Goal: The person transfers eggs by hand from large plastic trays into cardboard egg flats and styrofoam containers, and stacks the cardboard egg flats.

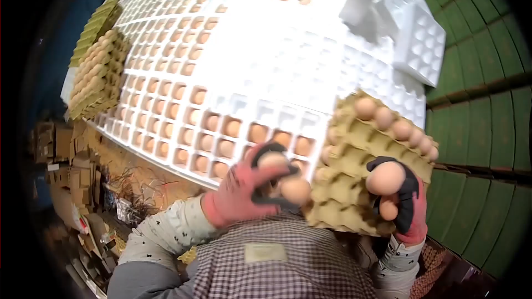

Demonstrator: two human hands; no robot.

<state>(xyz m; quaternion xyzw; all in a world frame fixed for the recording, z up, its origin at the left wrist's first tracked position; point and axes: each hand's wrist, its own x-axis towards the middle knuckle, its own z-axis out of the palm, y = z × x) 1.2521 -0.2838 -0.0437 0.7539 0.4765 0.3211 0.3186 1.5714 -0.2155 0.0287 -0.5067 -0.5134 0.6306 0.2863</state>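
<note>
My left hand point(244, 185), in a pink glove with dark fingertips, is closed around brown eggs point(295, 190) over the near edge of a white foam tray point(208, 97); motion blurs it a little. Many of the tray's square pockets hold eggs, one to each. On the right, my right hand point(410, 202), gloved the same way, grips more eggs point(386, 178) above a stack of pulp egg trays point(343, 188). A row of eggs point(401, 129) sits along the far side of that top pulp tray, while its near cups hold none.
More egg-filled pulp trays point(100, 72) are stacked at the far left. White foam pieces point(418, 39) lie at the back right. Green boxes point(471, 116) form a wall along the right. Cardboard and scraps point(83, 177) lie below the table at left.
</note>
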